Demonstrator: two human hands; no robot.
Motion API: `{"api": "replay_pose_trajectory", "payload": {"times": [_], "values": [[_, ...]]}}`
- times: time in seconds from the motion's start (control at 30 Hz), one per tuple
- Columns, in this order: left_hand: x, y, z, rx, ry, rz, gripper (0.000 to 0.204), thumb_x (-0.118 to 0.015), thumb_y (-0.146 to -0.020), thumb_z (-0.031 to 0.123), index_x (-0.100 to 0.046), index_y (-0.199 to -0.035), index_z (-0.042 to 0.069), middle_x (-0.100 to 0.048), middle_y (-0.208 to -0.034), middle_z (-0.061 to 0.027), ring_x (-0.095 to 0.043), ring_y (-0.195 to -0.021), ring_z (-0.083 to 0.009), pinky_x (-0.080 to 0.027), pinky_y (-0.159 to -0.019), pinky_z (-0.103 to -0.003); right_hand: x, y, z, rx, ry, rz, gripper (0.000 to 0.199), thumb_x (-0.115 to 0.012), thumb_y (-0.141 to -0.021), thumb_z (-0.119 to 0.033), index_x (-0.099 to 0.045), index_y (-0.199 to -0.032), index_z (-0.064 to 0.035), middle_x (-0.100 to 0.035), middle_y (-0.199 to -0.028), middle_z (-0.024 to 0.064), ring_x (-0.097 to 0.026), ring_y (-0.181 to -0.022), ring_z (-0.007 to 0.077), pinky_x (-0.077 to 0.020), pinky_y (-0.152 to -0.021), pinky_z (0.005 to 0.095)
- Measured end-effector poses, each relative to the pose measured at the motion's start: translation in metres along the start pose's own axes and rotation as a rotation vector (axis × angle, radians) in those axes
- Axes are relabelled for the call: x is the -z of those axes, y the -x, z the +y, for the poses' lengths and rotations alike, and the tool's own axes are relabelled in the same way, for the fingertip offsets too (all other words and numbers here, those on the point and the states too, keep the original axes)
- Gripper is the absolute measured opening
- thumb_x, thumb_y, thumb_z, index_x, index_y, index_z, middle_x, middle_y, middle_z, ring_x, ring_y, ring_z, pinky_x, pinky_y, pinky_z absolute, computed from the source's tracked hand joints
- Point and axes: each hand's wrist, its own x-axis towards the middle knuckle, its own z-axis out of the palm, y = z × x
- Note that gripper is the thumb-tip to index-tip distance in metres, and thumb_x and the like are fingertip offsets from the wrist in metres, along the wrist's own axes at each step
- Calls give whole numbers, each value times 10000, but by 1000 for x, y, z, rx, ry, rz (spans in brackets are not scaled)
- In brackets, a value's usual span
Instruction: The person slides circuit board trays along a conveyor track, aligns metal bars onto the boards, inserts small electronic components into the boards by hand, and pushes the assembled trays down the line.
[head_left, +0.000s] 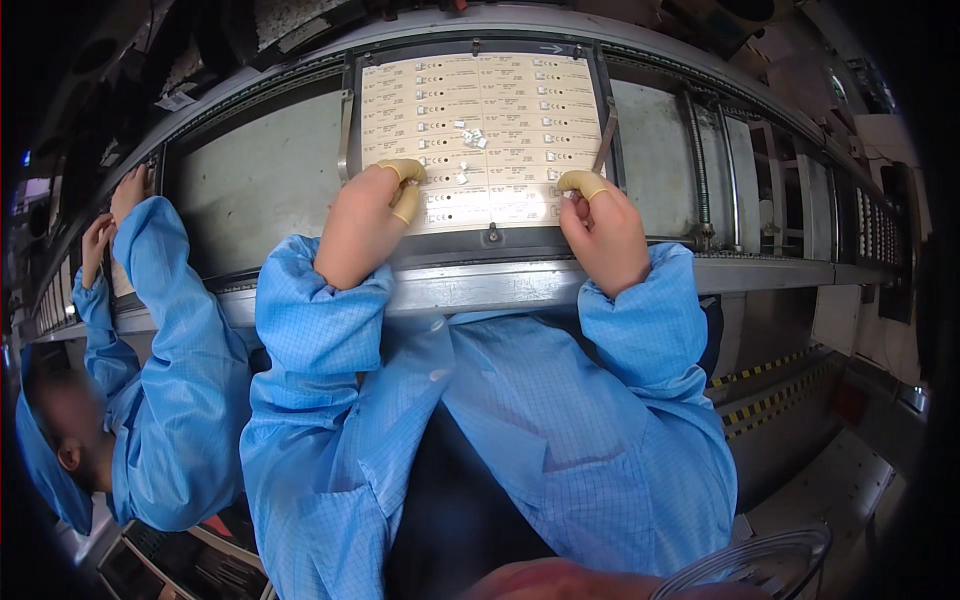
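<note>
From where I stand, the person's left hand (365, 220) is bent over the left part of a cream panel (510, 100), its thumb and forefinger in yellow finger cots (402, 170), curled toward each other; I cannot tell whether a piece is pinched there. The right hand (608, 232) is curled at the panel's right edge, its forefinger likewise covered and bent down close to the thumb, and what lies under the tips is hidden from me.

Between the hands, the panel lies flat, printed in two columns of repeated blocks, with small white connectors (545, 107) sitting along many of them. A loose little heap of white pieces (474, 138) rests near its middle, with a few more just below.

Around the panel runs a dark frame (430, 243), holding it like a shallow tray, with a metal lever (346, 135) at the left side. The frame sits on a conveyor between rails, a silver rail (470, 283) nearest the person. Off to the left, a co-worker's blue sleeve (175, 300) reaches over the same line
</note>
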Motion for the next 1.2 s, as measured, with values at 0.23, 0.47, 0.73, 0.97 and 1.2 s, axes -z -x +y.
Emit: {"api": "replay_pose_trajectory", "payload": {"times": [0.23,0.47,0.73,0.97,1.2], "values": [[2,-1,11,155,79,-29,195,-578,-772,79,-624,-954,26,-602,-761,-189,-602,-737,-327,-486,-697,-362,-2,3,0,-146,19,33,185,-623,-805,-37,-575,-983,-24,-586,-774,86,-550,-614,155,-452,-565,262],[-4,-3,3,-198,-121,61,169,-577,-780,55,-634,-937,27,-597,-902,-142,-595,-815,-306,-491,-736,-358,1,1,-3,60,131,64,138,-612,-801,-21,-583,-933,3,-584,-891,135,-587,-762,280,-479,-676,323],[-4,-4,7,-210,-193,32,158,-576,-785,55,-630,-928,17,-587,-899,-139,-588,-815,-312,-492,-734,-364,0,5,-2,21,114,23,142,-611,-794,-18,-583,-931,2,-580,-881,138,-585,-787,298,-474,-697,340],[-10,-5,13,-184,-257,51,158,-563,-792,57,-607,-938,18,-584,-891,-141,-581,-801,-321,-489,-727,-370,-1,6,-1,-7,56,79,156,-612,-789,-13,-586,-942,-2,-585,-877,136,-583,-791,305,-474,-698,343],[-7,-6,9,-305,-297,22,175,-600,-760,95,-603,-918,20,-591,-905,-123,-575,-821,-312,-483,-728,-378,1,4,3,72,121,69,147,-618,-785,-27,-604,-931,-10,-593,-887,133,-582,-820,313,-474,-732,355]]}}
